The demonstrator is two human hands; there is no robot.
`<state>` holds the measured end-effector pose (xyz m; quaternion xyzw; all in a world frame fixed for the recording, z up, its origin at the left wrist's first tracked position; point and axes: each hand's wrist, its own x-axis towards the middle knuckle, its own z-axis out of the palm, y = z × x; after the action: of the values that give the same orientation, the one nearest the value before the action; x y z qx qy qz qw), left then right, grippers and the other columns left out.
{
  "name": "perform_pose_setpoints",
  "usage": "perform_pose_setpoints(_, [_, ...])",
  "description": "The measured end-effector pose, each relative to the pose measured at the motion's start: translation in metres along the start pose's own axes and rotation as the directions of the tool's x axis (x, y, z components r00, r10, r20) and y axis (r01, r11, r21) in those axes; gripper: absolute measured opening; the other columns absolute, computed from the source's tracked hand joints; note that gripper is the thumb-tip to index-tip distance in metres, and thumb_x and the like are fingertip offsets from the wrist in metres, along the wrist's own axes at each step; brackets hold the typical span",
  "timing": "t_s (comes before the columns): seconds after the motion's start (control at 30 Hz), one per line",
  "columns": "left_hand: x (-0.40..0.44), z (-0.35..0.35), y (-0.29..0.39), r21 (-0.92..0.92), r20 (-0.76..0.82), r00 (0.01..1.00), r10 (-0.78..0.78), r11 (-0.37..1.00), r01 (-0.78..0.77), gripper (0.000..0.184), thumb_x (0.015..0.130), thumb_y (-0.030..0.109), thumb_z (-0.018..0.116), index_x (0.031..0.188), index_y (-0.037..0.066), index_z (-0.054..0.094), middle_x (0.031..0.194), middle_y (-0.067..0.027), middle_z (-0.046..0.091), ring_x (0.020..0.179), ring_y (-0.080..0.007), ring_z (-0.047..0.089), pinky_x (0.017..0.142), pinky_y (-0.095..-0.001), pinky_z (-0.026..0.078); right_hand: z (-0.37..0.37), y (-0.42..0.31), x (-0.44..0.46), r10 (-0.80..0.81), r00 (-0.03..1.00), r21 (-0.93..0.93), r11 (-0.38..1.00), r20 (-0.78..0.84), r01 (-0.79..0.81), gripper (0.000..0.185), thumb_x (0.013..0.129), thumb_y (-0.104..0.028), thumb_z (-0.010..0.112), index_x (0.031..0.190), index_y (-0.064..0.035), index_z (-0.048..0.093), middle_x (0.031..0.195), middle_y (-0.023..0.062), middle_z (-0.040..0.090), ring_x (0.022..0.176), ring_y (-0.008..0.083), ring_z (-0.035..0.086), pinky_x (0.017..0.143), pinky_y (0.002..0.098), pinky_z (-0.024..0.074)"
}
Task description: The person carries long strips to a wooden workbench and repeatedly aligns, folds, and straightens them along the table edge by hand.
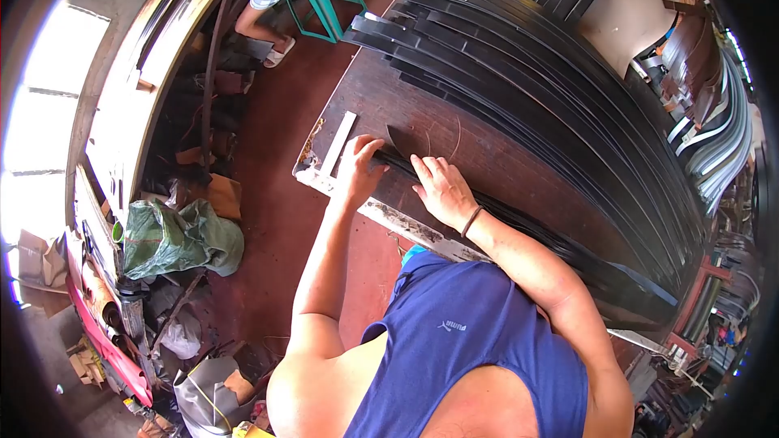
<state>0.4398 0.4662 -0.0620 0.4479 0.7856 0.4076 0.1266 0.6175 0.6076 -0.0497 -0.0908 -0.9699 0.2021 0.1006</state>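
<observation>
My left hand (358, 169) is at the near left corner of a dark wooden table. Its fingers are curled round the end of a bundle of thin black strips (519, 223). Further along the same bundle, my right hand (444, 191), with a dark band at its wrist, grips the strips with thumb and fingers. The bundle runs off to the right beneath my right forearm. A short white strip (338, 143) lies on the table just beyond my left hand. Close to my fingertips, a pointed dark piece (401, 143) sticks up.
A wide stack of long black strips (519, 81) curves across the table (479, 139). Beyond the red floor (280, 154) are a teal stool (323, 4) and another person's leg and hand. At left lies a green sack (182, 239); at right hang grey-white strips (725, 142).
</observation>
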Motion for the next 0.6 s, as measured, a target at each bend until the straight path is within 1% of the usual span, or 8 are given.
perform_pose_setpoints(0.03, [-0.001, -0.002, -0.002, 0.052, -0.01, 1.0, 0.009, 0.999, -0.008, 0.052, 0.072, -0.005, 0.076, 0.122, 0.002, 0.065, 0.122, -0.0151, 0.06, 0.117, -0.0339, 0.059, 0.1, -0.0388, 0.049, -0.001, 0.0, 0.001, 0.004, 1.0, 0.053, 0.999, -0.03, -0.002, 0.053, 0.088, -0.019, 0.069, 0.135, 0.0009, 0.054, 0.112, 0.0121, 0.059, 0.102, 0.0288, 0.058, 0.085, 0.0404, 0.0499])
perform_pose_setpoints(0.13, [-0.004, -0.002, -0.014, 0.051, 0.074, 0.997, 0.026, 0.998, -0.03, 0.049, 0.073, -0.005, 0.075, 0.12, 0.003, 0.066, 0.119, -0.0143, 0.061, 0.115, -0.0333, 0.06, 0.097, -0.0391, 0.049, -0.001, 0.001, 0.006, 0.052, 0.996, 0.235, 0.971, -0.074, -0.033, 0.038, 0.09, -0.018, 0.068, 0.124, -0.001, 0.062, 0.108, 0.0148, 0.064, 0.1, 0.033, 0.061, 0.086, 0.0422, 0.0508])
perform_pose_setpoints(0.2, [-0.006, 0.003, -0.017, 0.01, 0.047, 0.997, 0.057, 0.998, -0.058, 0.048, 0.075, -0.005, 0.074, 0.122, 0.003, 0.066, 0.122, -0.0148, 0.061, 0.117, -0.0339, 0.059, 0.099, -0.0391, 0.049, 0.0, 0.005, 0.016, 0.121, 0.992, 0.382, 0.919, -0.037, -0.097, 0.027, 0.091, -0.017, 0.066, 0.114, -0.0016, 0.067, 0.103, 0.0169, 0.067, 0.098, 0.036, 0.063, 0.086, 0.0435, 0.0514])
perform_pose_setpoints(0.23, [-0.007, 0.005, -0.017, -0.009, 0.033, 0.997, 0.074, 0.997, -0.074, 0.048, 0.076, -0.005, 0.073, 0.122, 0.003, 0.066, 0.123, -0.015, 0.061, 0.117, -0.0343, 0.059, 0.1, -0.0391, 0.048, 0.001, 0.007, 0.023, 0.152, 0.986, 0.467, 0.879, -0.074, -0.101, 0.018, 0.093, -0.015, 0.064, 0.101, -0.0012, 0.07, 0.095, 0.019, 0.069, 0.092, 0.039, 0.065, 0.084, 0.045, 0.0521])
perform_pose_setpoints(0.27, [-0.008, 0.007, -0.017, -0.033, -0.014, 0.998, 0.059, 0.998, -0.059, 0.048, 0.076, -0.005, 0.072, 0.123, 0.003, 0.065, 0.124, -0.0151, 0.061, 0.118, -0.0345, 0.059, 0.101, -0.0389, 0.048, 0.001, 0.009, 0.028, 0.197, 0.98, 0.529, 0.835, -0.033, -0.15, 0.017, 0.093, -0.015, 0.064, 0.097, -0.0004, 0.071, 0.093, 0.0199, 0.07, 0.09, 0.0385, 0.067, 0.081, 0.0445, 0.053])
perform_pose_setpoints(0.33, [-0.008, 0.009, -0.01, -0.083, -0.11, 0.994, 0.025, 0.996, -0.034, 0.047, 0.078, -0.006, 0.07, 0.124, 0.002, 0.065, 0.128, -0.0153, 0.061, 0.12, -0.0349, 0.059, 0.104, -0.0384, 0.047, -0.001, 0.013, 0.039, 0.24, 0.969, 0.578, 0.783, 0.058, -0.229, 0.017, 0.091, -0.016, 0.066, 0.096, -0.0007, 0.072, 0.091, 0.0204, 0.07, 0.086, 0.0376, 0.069, 0.078, 0.0433, 0.0537])
perform_pose_setpoints(0.53, [-0.012, 0.008, -0.005, -0.126, -0.033, 0.999, -0.019, 0.992, 0.015, 0.046, 0.08, -0.007, 0.068, 0.125, 0.002, 0.064, 0.132, -0.0151, 0.06, 0.123, -0.0346, 0.058, 0.107, -0.0381, 0.046, 0.004, 0.024, 0.053, 0.256, 0.946, 0.582, 0.745, 0.198, -0.324, 0.019, 0.09, -0.02, 0.067, 0.094, -0.0021, 0.074, 0.083, 0.0189, 0.071, 0.079, 0.0282, 0.072, 0.072, 0.0374, 0.0539])
perform_pose_setpoints(0.6, [-0.012, 0.006, -0.008, -0.109, -0.07, 0.998, 0.0, 0.994, -0.007, 0.039, 0.078, -0.007, 0.069, 0.116, 0.002, 0.066, 0.123, -0.0144, 0.063, 0.117, -0.0342, 0.06, 0.103, -0.0399, 0.047, 0.005, 0.026, 0.055, 0.263, 0.935, 0.591, 0.725, 0.236, -0.353, 0.02, 0.09, -0.021, 0.068, 0.093, -0.0025, 0.075, 0.082, 0.0183, 0.072, 0.078, 0.0259, 0.073, 0.071, 0.0361, 0.054])
